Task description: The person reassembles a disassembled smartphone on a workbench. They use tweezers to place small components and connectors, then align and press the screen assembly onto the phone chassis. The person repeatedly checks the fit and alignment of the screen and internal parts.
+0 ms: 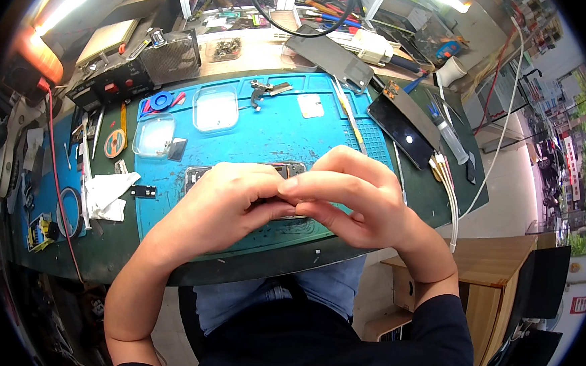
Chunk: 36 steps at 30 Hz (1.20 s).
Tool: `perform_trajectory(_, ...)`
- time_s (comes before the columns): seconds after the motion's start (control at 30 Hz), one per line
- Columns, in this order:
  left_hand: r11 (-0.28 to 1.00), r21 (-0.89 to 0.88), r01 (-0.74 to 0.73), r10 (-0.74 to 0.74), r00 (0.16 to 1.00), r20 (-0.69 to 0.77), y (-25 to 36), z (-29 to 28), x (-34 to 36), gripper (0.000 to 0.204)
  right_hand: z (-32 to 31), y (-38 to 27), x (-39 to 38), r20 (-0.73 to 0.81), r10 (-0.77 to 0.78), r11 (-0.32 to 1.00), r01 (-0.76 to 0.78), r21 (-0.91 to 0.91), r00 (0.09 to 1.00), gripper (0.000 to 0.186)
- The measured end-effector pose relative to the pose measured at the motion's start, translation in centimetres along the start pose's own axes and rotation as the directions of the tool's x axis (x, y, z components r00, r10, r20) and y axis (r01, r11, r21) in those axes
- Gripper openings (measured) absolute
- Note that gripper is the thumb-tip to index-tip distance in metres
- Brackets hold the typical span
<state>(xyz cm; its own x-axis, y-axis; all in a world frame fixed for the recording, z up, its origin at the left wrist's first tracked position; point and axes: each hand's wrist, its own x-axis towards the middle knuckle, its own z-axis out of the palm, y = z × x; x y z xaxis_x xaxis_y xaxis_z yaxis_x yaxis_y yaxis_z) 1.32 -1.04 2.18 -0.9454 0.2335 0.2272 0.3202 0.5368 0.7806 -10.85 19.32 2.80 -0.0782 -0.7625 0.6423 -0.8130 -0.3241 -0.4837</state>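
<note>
Both my hands meet over an opened phone (297, 171) that lies on the blue work mat (269, 127). My left hand (222, 204) reaches in with its back up, thumb and fingers closed in a pinch. From the other side my right hand (357, 196) pinches at the same spot, its thumb and index finger touching the left fingertips. Whatever sits between the fingertips is too small and covered to make out. The fingers and palms hide the middle of the phone; only its dark ends and rim show.
Clear plastic boxes (215, 108), small metal parts (270, 90) and tweezers (349, 116) lie on the mat. A dark phone (404, 132) and a syringe (450, 136) are at the right, with white cables (446, 187). At the left are a white tissue (108, 193) and a solder spool (114, 143).
</note>
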Motion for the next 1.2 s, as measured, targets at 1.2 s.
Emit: perform_trajectory(1.2,0.426,-0.835,0.349,-0.635,0.772,-0.001,4.3,1.1,-11.5,0.019,0.0,-0.5,0.2,-0.053,0.122,0.992,-0.120,0.028,0.991,0.041)
